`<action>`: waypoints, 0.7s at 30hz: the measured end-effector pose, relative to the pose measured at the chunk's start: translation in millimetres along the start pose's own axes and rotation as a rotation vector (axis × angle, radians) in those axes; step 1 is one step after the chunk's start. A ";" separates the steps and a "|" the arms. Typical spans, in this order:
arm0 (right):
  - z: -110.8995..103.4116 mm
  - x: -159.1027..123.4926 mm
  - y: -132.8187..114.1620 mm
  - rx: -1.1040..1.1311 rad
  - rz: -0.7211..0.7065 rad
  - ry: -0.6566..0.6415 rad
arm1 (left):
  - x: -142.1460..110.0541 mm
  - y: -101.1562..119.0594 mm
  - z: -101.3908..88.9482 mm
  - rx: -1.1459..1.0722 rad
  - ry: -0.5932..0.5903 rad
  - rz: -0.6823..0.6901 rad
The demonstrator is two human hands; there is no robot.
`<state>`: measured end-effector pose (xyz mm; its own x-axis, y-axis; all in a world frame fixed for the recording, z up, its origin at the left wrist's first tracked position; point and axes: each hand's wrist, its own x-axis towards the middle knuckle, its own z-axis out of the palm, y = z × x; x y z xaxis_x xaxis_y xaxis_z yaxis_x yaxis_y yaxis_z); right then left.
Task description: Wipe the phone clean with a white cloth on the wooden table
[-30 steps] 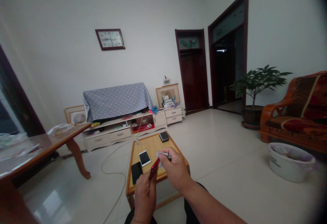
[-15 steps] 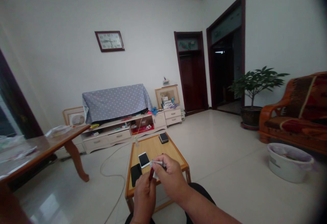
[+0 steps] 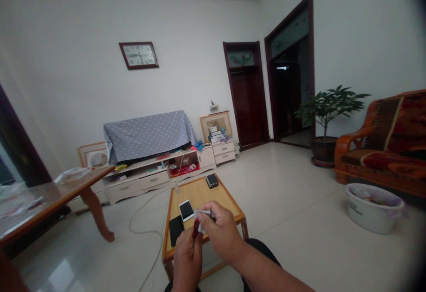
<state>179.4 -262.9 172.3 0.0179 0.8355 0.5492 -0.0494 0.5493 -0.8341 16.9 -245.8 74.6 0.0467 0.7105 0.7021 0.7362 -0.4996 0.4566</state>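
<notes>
My left hand [image 3: 187, 252] is closed around a slim, glossy red object [image 3: 195, 228], seen nearly edge-on; its kind cannot be made out for certain. Against its upper part, my right hand [image 3: 222, 227] pinches a crumpled white cloth or tissue [image 3: 199, 215]. Both hands are close together over the near edge of a low wooden table [image 3: 196, 191]. Just left of them lie a white phone [image 3: 187, 211] and a black phone [image 3: 176, 230], both flat. A small stack of dark phones [image 3: 211, 180] sits at the table's far right corner.
A small clear bottle [image 3: 176, 187] stands at the table's far left corner. A cable [image 3: 133, 219] runs across the floor to the left. Higher on the left is a larger table [image 3: 89, 181]. A white tub [image 3: 369, 212] and a wooden sofa [image 3: 353, 145] are on the right.
The camera view has turned slightly, shifting the room a little to the left. Both hands keep their grips in nearly the same place, with the red object a bit more upright.
</notes>
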 end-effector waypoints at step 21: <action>-8.2 11.8 -0.8 0.003 0.008 0.026 | 8.9 8.0 -1.4 -0.158 -0.095 -0.131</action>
<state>187.8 -253.3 179.0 0.0434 0.8400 0.5409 -0.0530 0.5426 -0.8383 22.3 -244.2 85.2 0.0266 0.8143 0.5799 0.6254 -0.4661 0.6258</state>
